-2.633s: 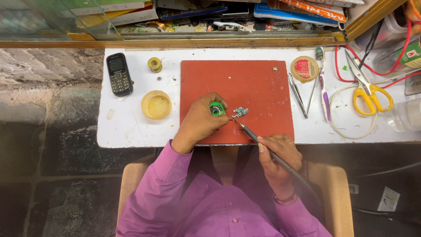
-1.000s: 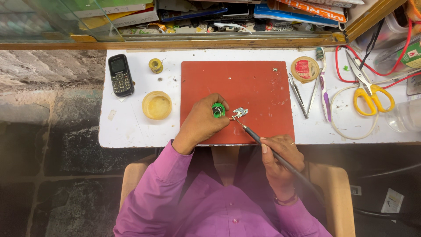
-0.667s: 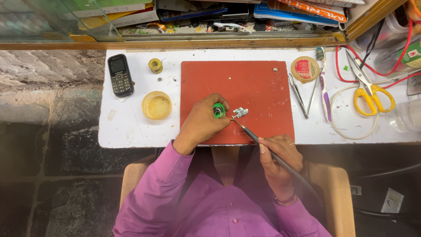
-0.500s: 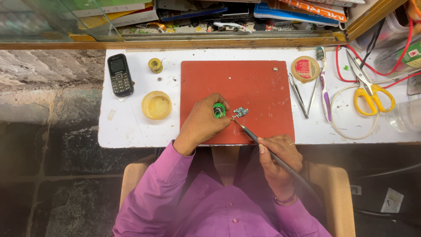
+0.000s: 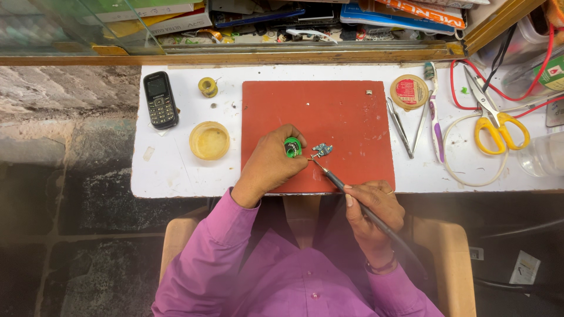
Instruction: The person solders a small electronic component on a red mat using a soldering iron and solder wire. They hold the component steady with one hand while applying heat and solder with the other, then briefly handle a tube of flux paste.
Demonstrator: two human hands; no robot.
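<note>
I am working over one white table (image 5: 176, 176) bearing one red mat (image 5: 341, 111). My left hand (image 5: 270, 167) is curling around one green spool (image 5: 292, 147), grasping it on the mat. My right hand (image 5: 373, 211) is gripping one soldering iron (image 5: 341, 183), pen-style, its tip touching one small circuit board (image 5: 321, 151) just beside the spool. One yellow scissors (image 5: 496, 120), one black phone (image 5: 160, 107) and one round yellow tin (image 5: 210, 140) are lying apart.

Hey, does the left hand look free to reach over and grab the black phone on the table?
Probably not as things stand: the left hand is pinching a small green spool on the red mat. The path to the black phone looks open apart from the yellow dish.
</note>
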